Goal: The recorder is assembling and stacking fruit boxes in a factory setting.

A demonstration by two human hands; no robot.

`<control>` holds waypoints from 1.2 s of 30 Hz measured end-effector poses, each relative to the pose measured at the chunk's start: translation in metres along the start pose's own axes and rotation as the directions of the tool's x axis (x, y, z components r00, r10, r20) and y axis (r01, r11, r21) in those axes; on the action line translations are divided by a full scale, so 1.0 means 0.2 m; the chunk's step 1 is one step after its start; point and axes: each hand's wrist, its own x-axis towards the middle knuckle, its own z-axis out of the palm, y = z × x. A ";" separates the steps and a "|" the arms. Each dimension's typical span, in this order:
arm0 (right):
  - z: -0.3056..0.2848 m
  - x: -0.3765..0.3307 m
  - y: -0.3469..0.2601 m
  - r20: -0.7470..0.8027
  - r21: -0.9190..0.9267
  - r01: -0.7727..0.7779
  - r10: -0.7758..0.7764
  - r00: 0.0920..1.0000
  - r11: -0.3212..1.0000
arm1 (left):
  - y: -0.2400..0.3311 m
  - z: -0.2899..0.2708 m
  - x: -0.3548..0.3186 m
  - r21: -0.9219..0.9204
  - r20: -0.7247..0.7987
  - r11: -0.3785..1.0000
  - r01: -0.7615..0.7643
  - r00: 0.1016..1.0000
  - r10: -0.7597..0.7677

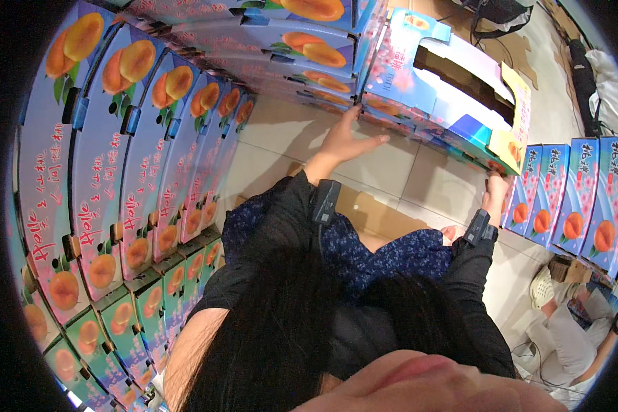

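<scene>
A blue and pink fruit carton (452,103) with a long cutout in its top lies in front of me, just right of a carton stack. My left hand (347,143) is open, thumb spread out to the right and fingertips at the carton's near left corner. At the near right corner, my right hand (494,192) has its fingers closed against the carton's lower edge. Part of those fingers is hidden by the carton. Through the cutout, the inside looks dark, and its contents cannot be made out.
Tall rows of fruit-printed cartons (103,185) line my left side. Another stack (295,51) stands at the back, and more blue cartons (573,196) stand at right. Brown cardboard (374,213) lies on the tiled floor. Another person's leg (563,336) shows at lower right.
</scene>
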 end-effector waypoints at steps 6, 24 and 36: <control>0.05 -0.08 -0.11 -0.063 -0.056 -0.148 0.145 0.988 0.987 | -0.05 0.02 0.01 -0.007 -0.035 1.000 -0.018 0.999 0.018; 0.10 -0.18 -0.27 -0.099 -0.029 -0.226 0.222 0.970 0.974 | -0.07 0.02 0.00 0.100 -0.047 0.986 -0.131 0.990 0.136; 0.08 -0.13 -0.19 -0.114 0.109 -0.283 0.294 0.949 0.953 | 0.00 0.06 0.00 -0.017 -0.063 0.999 -0.039 0.997 0.038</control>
